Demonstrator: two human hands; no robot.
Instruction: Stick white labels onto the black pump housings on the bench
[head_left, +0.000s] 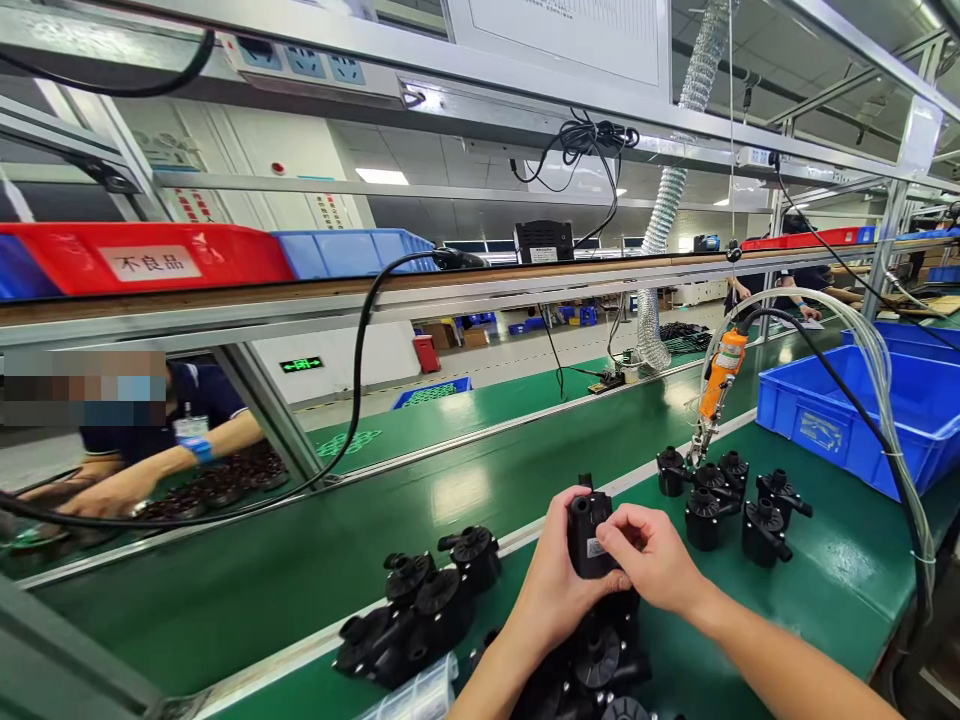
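Both hands are closing around one black pump housing (590, 537), the left hand (551, 585) cupping its side and base while the right hand (651, 560) is pinching its white-labelled face, above the green bench (825, 590). A cluster of housings (731, 500) is standing under the hanging orange screwdriver (721, 380), seemingly finished, while the pile (427, 605) at the left and the housings (600, 660) lying beneath the wrists are probably waiting.

Both hands (600, 570) and forearms bare, no sleeves
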